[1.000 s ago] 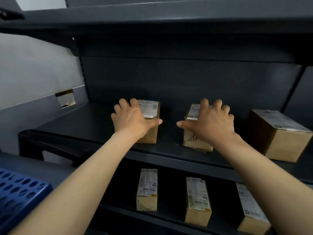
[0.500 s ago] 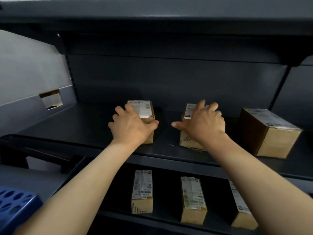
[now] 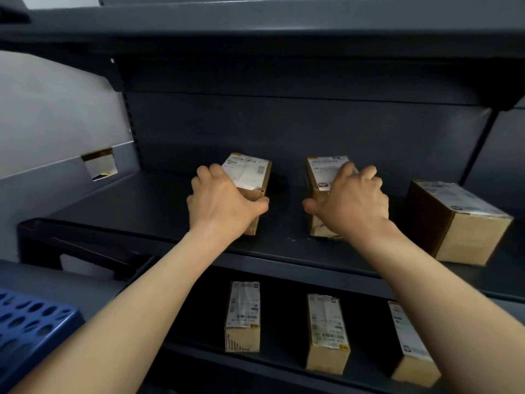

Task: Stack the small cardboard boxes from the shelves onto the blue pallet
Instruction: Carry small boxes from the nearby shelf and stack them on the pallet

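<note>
Bare left hand (image 3: 224, 200), bare right hand (image 3: 352, 207), left forearm (image 3: 136, 302) and right forearm (image 3: 443, 297) uncovered, slim wrists

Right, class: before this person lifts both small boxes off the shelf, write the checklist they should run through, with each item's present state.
1. Left hand grips the left small brown cardboard box, thumb on its right side: ok.
2. Right hand grips the right small brown cardboard box: ok.
3. That right box stands apart from the larger brown cardboard box: ok.
4. Headroom for lifting under the dark grey metal upper shelf: ok.
5. Free space on the blue perforated plastic pallet: cannot tell, only a corner shows.
</note>
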Demonstrator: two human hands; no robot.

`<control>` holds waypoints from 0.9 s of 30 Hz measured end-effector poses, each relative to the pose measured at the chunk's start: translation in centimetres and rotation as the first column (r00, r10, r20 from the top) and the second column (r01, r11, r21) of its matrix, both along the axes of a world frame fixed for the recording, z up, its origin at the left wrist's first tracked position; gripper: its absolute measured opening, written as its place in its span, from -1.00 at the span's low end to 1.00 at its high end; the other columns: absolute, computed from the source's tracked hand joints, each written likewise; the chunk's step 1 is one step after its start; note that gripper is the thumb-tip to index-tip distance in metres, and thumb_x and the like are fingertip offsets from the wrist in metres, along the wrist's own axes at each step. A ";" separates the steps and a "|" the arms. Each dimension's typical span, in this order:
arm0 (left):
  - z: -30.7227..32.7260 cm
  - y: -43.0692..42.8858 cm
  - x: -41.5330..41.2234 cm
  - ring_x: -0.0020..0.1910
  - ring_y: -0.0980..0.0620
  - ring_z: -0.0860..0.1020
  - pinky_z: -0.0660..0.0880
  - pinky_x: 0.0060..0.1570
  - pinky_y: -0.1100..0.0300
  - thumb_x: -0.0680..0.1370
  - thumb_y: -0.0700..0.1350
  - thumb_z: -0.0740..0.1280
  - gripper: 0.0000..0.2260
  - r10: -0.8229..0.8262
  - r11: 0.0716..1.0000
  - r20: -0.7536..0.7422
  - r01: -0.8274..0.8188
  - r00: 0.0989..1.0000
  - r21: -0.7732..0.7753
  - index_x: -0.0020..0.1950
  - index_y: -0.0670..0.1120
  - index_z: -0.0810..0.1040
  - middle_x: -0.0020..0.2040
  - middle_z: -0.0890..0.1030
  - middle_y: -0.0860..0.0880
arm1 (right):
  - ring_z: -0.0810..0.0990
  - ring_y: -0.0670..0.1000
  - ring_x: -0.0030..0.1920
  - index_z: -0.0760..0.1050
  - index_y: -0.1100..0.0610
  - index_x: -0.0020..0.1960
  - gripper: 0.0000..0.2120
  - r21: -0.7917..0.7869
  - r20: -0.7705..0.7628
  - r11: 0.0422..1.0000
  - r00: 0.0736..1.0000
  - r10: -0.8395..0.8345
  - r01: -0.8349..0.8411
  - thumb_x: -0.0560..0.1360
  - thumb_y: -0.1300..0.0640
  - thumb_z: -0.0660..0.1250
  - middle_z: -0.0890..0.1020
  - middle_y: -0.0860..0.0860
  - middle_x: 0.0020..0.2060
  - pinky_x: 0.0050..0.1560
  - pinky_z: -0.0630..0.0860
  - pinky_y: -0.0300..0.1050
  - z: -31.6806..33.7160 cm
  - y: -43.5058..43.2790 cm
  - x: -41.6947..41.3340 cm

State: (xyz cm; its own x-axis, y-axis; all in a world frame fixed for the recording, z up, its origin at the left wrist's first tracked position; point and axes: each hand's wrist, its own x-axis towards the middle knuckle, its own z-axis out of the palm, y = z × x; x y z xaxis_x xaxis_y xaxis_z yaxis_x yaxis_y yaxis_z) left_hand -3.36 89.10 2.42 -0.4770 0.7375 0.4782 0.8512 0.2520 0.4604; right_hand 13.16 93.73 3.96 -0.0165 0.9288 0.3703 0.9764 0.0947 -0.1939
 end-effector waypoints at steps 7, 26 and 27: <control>2.0 -3.6 2.3 0.23 -0.12 0.33 0.37 0.16 -0.05 0.23 0.28 0.46 -0.12 0.085 0.986 -0.077 -0.073 0.993 0.148 0.34 -0.19 0.24 0.24 0.33 -0.13 | 0.35 0.23 0.25 0.18 0.22 0.39 -0.13 0.125 -0.017 0.982 0.989 0.146 -0.142 0.33 -0.30 0.38 0.29 0.24 0.27 0.14 0.41 0.08 1.2 -1.8 0.8; 4.3 -23.3 8.5 0.19 -0.08 0.29 0.30 0.13 0.06 0.25 0.25 0.46 -0.13 0.628 0.776 -0.210 -0.583 0.750 0.240 0.37 -0.15 0.19 0.20 0.32 -0.09 | 0.31 0.22 0.21 0.13 0.16 0.43 -0.15 0.291 -0.094 0.618 0.621 0.778 -0.731 0.36 -0.29 0.35 0.25 0.21 0.27 0.20 0.32 0.08 2.6 -13.0 -0.6; 4.4 -24.5 8.4 0.19 -0.08 0.29 0.29 0.14 0.07 0.25 0.23 0.46 -0.13 0.639 0.767 -0.210 -0.594 0.740 0.242 0.37 -0.15 0.19 0.20 0.32 -0.09 | 0.31 0.22 0.20 0.13 0.16 0.42 -0.16 0.296 -0.097 0.594 0.595 0.798 -0.748 0.36 -0.29 0.36 0.25 0.20 0.26 0.19 0.32 0.07 2.7 -13.9 -1.2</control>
